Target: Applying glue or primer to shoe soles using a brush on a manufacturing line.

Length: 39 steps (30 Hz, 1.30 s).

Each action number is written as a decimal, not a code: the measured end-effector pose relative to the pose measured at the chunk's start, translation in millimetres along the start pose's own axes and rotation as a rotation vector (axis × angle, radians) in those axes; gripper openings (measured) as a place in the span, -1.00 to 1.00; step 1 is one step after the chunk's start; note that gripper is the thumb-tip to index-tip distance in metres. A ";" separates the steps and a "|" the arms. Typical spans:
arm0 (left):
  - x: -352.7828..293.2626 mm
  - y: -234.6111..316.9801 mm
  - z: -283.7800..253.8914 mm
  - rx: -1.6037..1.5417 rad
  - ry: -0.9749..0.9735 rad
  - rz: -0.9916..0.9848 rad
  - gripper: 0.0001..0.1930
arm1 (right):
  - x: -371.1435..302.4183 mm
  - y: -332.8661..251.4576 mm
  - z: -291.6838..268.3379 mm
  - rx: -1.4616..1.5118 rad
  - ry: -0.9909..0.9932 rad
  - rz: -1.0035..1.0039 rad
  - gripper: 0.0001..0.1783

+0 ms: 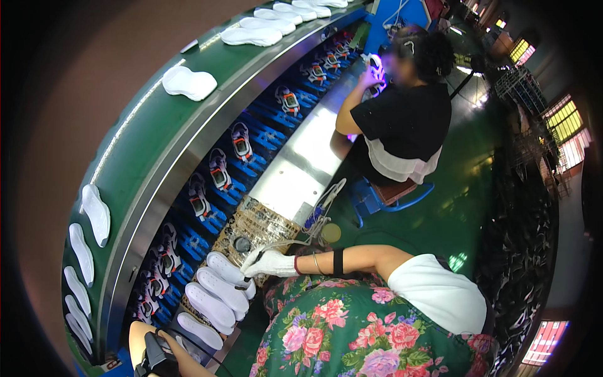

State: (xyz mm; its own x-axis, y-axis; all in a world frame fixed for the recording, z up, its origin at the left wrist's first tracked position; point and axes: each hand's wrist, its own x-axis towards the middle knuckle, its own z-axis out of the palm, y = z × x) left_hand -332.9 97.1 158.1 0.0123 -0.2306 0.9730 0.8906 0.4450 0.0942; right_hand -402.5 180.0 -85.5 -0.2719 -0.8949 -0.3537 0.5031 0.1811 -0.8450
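My right hand (271, 262), in a white knitted glove, reaches in from the right. Its fingers are drawn together by the far end of a row of white shoe soles (213, 305); a small dark thing shows at the fingers, too small to name. The soles lie side by side on a ledge covered with brown tape (254, 221). Just beyond the glove stands a small round dark pot (242, 244). Of my left arm only a part with a black strapped device (158, 355) shows at the lower left; the left hand itself is not visible.
Shoe uppers (240, 142) in white, orange and dark stand on a blue-slatted conveyor (207, 242). Above runs a green belt (135, 147) carrying white soles. A co-worker (402, 113) sits ahead on a blue stool (377, 200), holding a shoe under violet light. Loose cables (323, 210) hang off the ledge.
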 end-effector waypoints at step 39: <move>-9.2 -239.9 -91.8 0.042 0.223 -1.113 -0.80 | -7.5 -10.3 -64.1 0.389 0.372 -0.177 -0.80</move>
State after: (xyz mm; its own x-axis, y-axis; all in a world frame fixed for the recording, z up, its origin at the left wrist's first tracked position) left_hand -504.9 -87.0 107.2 -0.6920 -0.6633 0.2851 0.4414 -0.0763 0.8940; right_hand -458.3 211.0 -99.9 -0.6151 -0.6812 -0.3971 0.6695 -0.1852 -0.7193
